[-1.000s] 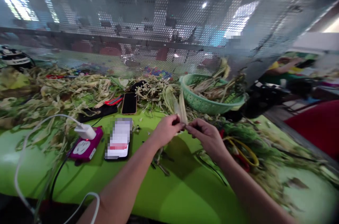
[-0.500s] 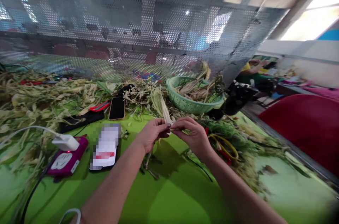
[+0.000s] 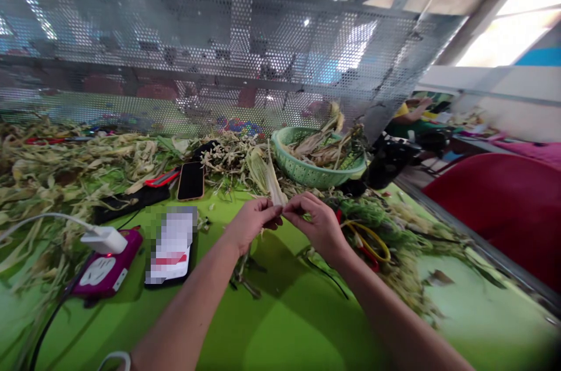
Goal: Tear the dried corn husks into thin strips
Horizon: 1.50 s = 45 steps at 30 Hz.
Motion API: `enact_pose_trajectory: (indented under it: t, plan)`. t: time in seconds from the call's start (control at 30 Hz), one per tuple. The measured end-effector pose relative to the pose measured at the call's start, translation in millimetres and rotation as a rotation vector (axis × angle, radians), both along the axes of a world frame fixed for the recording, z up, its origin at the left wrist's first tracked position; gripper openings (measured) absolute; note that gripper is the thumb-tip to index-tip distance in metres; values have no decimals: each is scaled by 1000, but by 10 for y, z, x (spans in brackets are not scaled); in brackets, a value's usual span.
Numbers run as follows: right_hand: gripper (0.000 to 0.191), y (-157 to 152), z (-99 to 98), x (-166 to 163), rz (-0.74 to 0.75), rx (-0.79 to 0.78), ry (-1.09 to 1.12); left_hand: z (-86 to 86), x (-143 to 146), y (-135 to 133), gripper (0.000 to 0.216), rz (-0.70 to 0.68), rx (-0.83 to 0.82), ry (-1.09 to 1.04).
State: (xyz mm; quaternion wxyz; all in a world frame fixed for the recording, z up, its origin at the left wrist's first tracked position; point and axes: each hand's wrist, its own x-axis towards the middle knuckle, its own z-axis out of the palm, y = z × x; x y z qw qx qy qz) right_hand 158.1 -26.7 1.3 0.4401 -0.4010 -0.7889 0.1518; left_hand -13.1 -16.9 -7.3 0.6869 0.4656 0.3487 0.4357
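My left hand [image 3: 252, 224] is closed around the lower end of a pale, dried corn husk [image 3: 270, 181]. The husk fans upward and away from me, yellowish green on one side and whitish on the other. Thumb and fingertips of my right hand [image 3: 319, 226] pinch at the same lower end, touching or almost touching the left fingers. Exactly what lies between the right fingertips is hidden. Below the hands, a few dark, withered stems [image 3: 248, 280] lie on the green tabletop [image 3: 280, 324].
A green plastic basket [image 3: 307, 172] holds dry husks. To the left are two phones [image 3: 191, 180], a purple power strip [image 3: 107, 271] with a white charger, and heaped husks [image 3: 96, 166]. Yellow-handled pliers [image 3: 372, 239] and green fibres [image 3: 394, 225] lie right. A perforated metal panel [image 3: 197, 67] stands behind.
A thin strip of the husk now stands up apart from the rest. Both hands keep their pinch at its lower end, and the whole view has shifted slightly.
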Motion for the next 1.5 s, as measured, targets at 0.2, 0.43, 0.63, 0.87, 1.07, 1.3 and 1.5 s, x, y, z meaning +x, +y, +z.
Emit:
enact_pose_trajectory:
  t: [0.2,0.43,0.63,0.87,1.07,1.3,1.5]
  plan:
    - [3,-17,-3,-23,-94,-91,57,45,11,-10,34,-21,71,20]
    - [4,-19,-24,-29,-135,-153,120,5,33,7,37,-31,173,74]
    - [6,-29,-5,-24,-115,-169,146,-16,23,23,31,-24,210,113]
    - [8,-6,-10,-25,-66,-175,190,3,40,17,22,37,132,117]
    - [10,4,-25,-20,-83,-201,200,17,34,1,21,14,165,138]
    - [9,-23,-32,-45,-128,-186,267,-32,42,10,30,-11,298,208]
    - [13,-1,-33,-35,-28,-251,333,-34,47,4,29,7,178,186]
